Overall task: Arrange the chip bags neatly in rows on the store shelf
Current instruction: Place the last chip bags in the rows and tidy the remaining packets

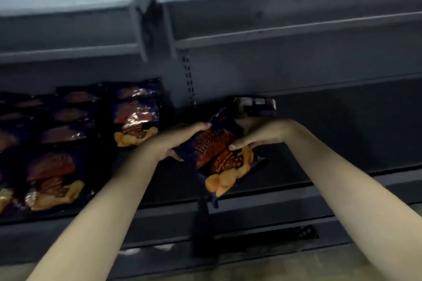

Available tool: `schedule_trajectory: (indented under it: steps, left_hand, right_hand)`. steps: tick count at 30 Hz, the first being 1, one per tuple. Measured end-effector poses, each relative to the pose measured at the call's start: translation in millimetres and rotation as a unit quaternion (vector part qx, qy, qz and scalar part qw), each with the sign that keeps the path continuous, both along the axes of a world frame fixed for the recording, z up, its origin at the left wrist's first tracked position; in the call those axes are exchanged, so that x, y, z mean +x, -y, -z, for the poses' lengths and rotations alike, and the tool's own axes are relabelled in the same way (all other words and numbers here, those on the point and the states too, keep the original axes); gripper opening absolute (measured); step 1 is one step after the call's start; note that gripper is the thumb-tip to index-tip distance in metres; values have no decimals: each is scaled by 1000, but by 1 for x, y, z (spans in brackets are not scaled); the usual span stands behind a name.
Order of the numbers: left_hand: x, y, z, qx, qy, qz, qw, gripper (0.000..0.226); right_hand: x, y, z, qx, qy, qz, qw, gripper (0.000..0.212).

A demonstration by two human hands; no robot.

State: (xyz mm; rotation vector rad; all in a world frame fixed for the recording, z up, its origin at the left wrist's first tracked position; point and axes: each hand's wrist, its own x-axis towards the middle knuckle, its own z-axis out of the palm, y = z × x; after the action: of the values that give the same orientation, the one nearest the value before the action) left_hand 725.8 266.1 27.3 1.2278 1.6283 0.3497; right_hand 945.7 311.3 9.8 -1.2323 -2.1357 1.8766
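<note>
Gripping a dark blue and orange foil chip bag [219,155] tilted over the grey metal shelf [296,191] | left hand [180,141] clasped its left edge | right hand [253,134] clasped its right | matching bags in rows [68,143] lay far left

Two hands, the left hand [180,141] and right hand [255,134], are gripping one chip bag [219,155], while several more bags [68,143], overlapping beyond exact counting, are lying left of it.

chip bag [219,155] between both hands, right of shelved bags [68,139].
</note>
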Motion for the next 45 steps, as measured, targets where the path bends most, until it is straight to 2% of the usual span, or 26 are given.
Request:
schedule_trajectory:
  steps: [2, 4, 6, 8, 10, 12, 14, 16, 19, 23, 28, 31, 36, 39, 45]
  left_hand:
    - [-29, 9, -1, 12, 4, -26, 1000, 43]
    - [-59, 17, -4, 65, 23, -78, 995, 32]
    - [-89, 23, -5, 150, 59, -160, 974, 28]
    - [-114, 29, 1, 274, 86, -207, 935, 39]
    - [-129, 39, 14, 395, 1, -164, 904, 62]
    - [-132, 46, 35, 450, -139, -58, 880, 80]
    - [-133, 49, 56, 459, -253, 19, 851, 89]
    - [-137, 49, 76, 442, -342, 56, 827, 94]
    - [-137, 52, 96, 431, -392, 65, 810, 95]
    - [-135, 52, 112, 444, -391, 57, 804, 92]
    - [-133, 47, 122, 451, -341, 49, 823, 94]
    - [-133, 48, 122, 458, -329, 48, 825, 86]
    - [-133, 49, 122, 458, -332, 46, 823, 85]
    - [-133, 50, 119, 460, -338, 51, 820, 85]
    - [-115, 56, 103, 521, -316, 124, 784, 88]
  right_hand:
    - [-33, 0, 9, 17, -35, -4, 999, 59]
    - [-63, -2, 13, 34, -109, 42, 993, 54]
    - [-91, 0, 19, 38, -172, 96, 980, 55]
    - [-121, 3, 26, 48, -198, 141, 969, 54]
    - [-150, 4, 39, 84, -190, 178, 962, 54]
    - [-174, 8, 52, 155, -163, 229, 947, 57]
    - [-195, 17, 58, 219, -134, 283, 924, 63]
    - [-215, 30, 65, 291, -102, 309, 900, 68]
    - [-229, 44, 85, 385, -45, 320, 865, 78]
    - [-234, 48, 96, 410, -9, 343, 845, 72]
    - [-235, 50, 93, 423, -12, 349, 836, 64]
    - [-236, 49, 95, 438, 3, 355, 826, 61]
    - [-238, 54, 94, 447, 66, 367, 813, 65]
    - [-240, 56, 92, 472, 121, 378, 787, 62]
    - [-194, 62, 81, 548, 203, 357, 729, 52]
